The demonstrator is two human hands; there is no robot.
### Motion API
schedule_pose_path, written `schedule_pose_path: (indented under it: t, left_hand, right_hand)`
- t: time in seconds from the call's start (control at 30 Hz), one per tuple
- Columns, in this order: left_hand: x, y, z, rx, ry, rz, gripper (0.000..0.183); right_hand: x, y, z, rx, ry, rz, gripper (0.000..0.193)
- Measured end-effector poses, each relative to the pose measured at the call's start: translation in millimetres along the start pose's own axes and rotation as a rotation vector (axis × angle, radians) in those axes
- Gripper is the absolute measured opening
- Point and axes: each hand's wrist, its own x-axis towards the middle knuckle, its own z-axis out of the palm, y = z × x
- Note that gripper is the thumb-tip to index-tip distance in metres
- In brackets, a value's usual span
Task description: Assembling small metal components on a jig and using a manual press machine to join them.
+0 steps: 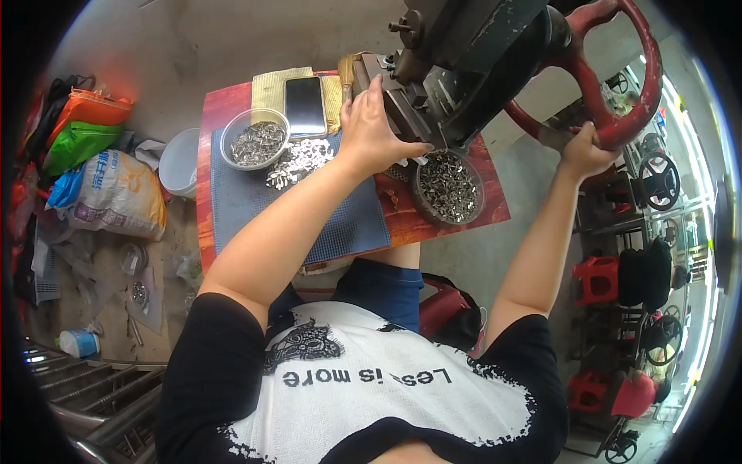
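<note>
My right hand (589, 156) is closed around the rim of a red handwheel (618, 127) on a dark metal hand press (471, 69). In front of the press's lower block (406, 116), my left hand (369, 130) has its fingers stretched up and its thumb out toward the right. No held piece shows in it. A round clear tub (450, 187) of small metal parts stands just below that thumb. Left of my left wrist, a loose pile of small shiny metal pieces (300, 162) lies beside another clear tub (253, 141) of similar parts.
A blue textured mat (340, 220) covers part of the red table (495, 182). A phone (305, 107) lies on a yellow cloth (267, 85), near a brush (347, 77). Bags (116, 193) and a white bucket (180, 162) are at left; red stools (595, 280) and other handwheels stand right.
</note>
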Motion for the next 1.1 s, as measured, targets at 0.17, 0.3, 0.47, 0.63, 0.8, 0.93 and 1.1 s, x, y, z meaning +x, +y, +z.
schedule_pose_path:
  t: [0.17,0.3,0.47,0.63,0.8,0.93,1.1]
  left_hand:
    - [3,-1,-3,-0.057,0.068,0.075,0.129]
    - [-4,31,-9,-0.095,0.113,0.354,0.128]
    - [-27,64,9,-0.060,-0.044,0.526,0.127]
    - [-25,62,14,0.118,-0.146,0.606,0.122]
    - [-38,55,-9,0.028,-0.070,0.438,0.122]
    - [-50,36,-43,0.172,-0.076,0.241,0.116]
    - [-54,-5,-61,0.488,-0.444,0.031,0.102]
  right_hand:
    - [-18,-34,-9,-0.159,-0.119,0.125,0.056]
    - [-61,-43,-47,-0.368,-0.119,0.086,0.047]
    - [-142,-146,-54,0.300,-0.858,0.819,0.039]
    - [-159,-117,-56,0.292,-0.872,0.911,0.038]
    - [-157,-109,-59,-0.244,-1.030,0.572,0.037]
    - [-156,-88,-63,-0.117,-1.075,0.721,0.037]
    - [-145,-104,-66,0.638,-0.918,1.367,0.035]
